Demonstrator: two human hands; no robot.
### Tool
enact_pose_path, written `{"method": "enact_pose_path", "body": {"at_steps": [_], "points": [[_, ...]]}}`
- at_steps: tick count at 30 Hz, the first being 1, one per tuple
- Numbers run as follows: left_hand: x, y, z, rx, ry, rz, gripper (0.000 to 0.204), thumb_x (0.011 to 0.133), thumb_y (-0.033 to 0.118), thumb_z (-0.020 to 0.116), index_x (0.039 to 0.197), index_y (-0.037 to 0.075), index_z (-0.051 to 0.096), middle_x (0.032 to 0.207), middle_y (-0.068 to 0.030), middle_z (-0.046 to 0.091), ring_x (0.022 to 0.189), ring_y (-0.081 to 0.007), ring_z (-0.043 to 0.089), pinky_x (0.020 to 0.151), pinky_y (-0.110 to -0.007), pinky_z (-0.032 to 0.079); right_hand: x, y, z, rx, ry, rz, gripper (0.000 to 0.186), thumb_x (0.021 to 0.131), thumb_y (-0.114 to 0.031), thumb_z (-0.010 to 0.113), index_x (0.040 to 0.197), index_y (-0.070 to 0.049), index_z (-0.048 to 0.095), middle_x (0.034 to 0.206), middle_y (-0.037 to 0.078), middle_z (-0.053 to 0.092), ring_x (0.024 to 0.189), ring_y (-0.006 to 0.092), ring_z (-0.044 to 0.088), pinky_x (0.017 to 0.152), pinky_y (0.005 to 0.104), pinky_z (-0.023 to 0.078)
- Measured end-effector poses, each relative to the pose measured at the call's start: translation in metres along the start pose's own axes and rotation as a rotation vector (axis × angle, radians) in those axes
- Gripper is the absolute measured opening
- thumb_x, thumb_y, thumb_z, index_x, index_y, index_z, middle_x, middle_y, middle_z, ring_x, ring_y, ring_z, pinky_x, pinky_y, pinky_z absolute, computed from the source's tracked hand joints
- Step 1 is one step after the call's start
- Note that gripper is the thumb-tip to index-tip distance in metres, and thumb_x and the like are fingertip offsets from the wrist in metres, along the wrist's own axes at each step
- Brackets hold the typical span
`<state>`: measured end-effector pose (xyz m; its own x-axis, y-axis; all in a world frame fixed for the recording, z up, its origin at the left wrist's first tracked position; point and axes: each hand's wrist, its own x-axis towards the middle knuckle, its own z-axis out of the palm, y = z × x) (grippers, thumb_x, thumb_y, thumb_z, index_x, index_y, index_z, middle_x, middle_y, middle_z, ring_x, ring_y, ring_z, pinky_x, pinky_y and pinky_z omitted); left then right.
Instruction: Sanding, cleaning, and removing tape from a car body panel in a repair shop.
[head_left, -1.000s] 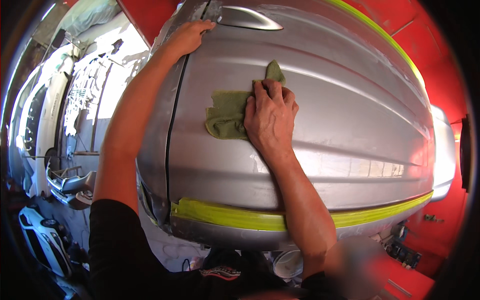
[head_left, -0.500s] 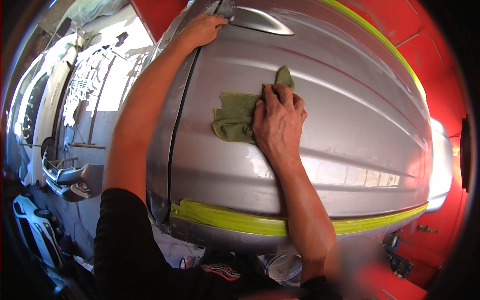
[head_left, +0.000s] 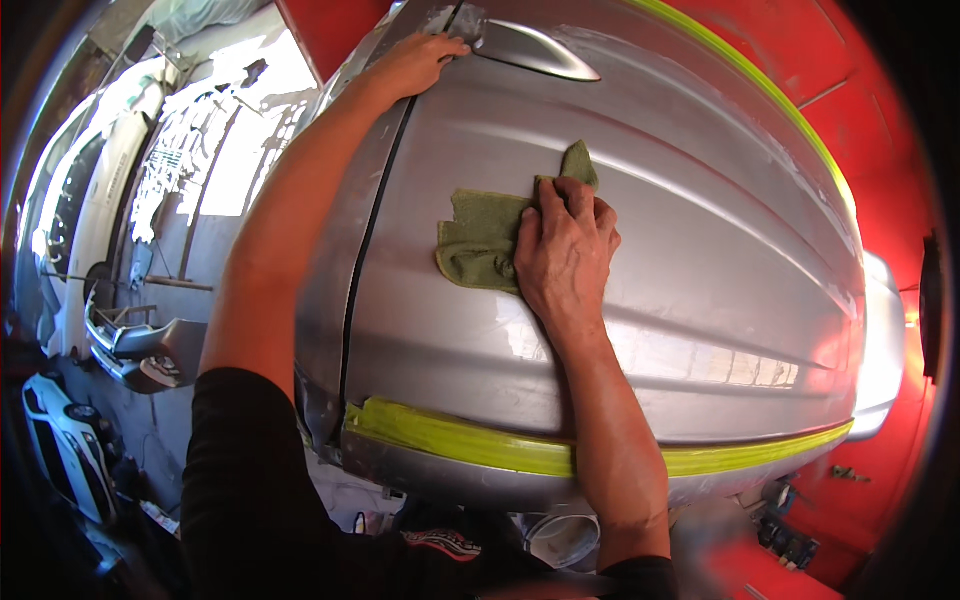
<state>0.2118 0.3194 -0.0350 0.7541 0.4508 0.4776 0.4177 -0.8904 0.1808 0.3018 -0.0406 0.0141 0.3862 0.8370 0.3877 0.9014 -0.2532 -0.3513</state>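
Note:
My right hand (head_left: 570, 250) is closed on an olive-green cloth (head_left: 480, 240), pressed flat against the middle of a silver, ridged car roof panel (head_left: 700, 270); one corner of the cloth sticks out beyond my fingers. My left hand (head_left: 428, 62) lies at the far left of the panel, over a dark seam, with its fingers slightly apart beside a silver fin-shaped trim piece (head_left: 535, 55). Yellow-green masking tape (head_left: 470, 445) runs along the panel's near edge, with another strip along the far edge.
White cars (head_left: 100, 230) stand at the left, along with another car (head_left: 70, 450) lower down and a detached bumper (head_left: 145, 355). A bucket (head_left: 560, 540) is below the panel. A red surface (head_left: 830, 500) lies to the right.
The view has shifted slightly, so the panel's upper part, both hands and the cloth appear a little farther right and lower. Both hands keep much the same place on the panel.

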Motion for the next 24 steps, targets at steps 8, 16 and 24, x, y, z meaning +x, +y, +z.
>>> {"method": "enact_pose_path", "body": {"at_steps": [8,16,24], "points": [[0.031,-0.006,0.002,0.058,0.052,-0.079,0.048,0.091,-0.006,0.051,0.130,0.014,0.071,0.117,-0.0213,0.073,0.108,-0.0418,0.069,0.098,-0.049,0.054,0.002,-0.007,-0.001,0.020,-0.001,-0.018,0.036,0.096,-0.015,0.060,0.126,0.002,0.068,0.135,0.015,0.057,0.123,0.0411,0.052,0.104,0.0548,0.040],[-0.023,0.040,-0.027,-0.096,-0.053,0.004,0.033,0.098,0.002,0.055,0.127,0.007,0.070,0.136,-0.0133,0.067,0.128,-0.0354,0.060,0.109,-0.044,0.049,0.001,-0.004,0.001,0.005,0.012,-0.007,0.036,0.095,-0.016,0.060,0.126,0.001,0.068,0.134,0.015,0.058,0.120,0.0417,0.053,0.103,0.0544,0.041],[-0.014,0.038,-0.025,-0.101,0.020,0.060,0.034,0.096,-0.001,0.055,0.127,0.006,0.069,0.136,-0.0137,0.067,0.128,-0.0342,0.061,0.109,-0.043,0.049,0.002,-0.002,-0.001,0.028,0.021,-0.019,0.035,0.095,-0.016,0.061,0.125,0.001,0.068,0.132,0.015,0.058,0.120,0.0422,0.053,0.102,0.0544,0.041]]}}
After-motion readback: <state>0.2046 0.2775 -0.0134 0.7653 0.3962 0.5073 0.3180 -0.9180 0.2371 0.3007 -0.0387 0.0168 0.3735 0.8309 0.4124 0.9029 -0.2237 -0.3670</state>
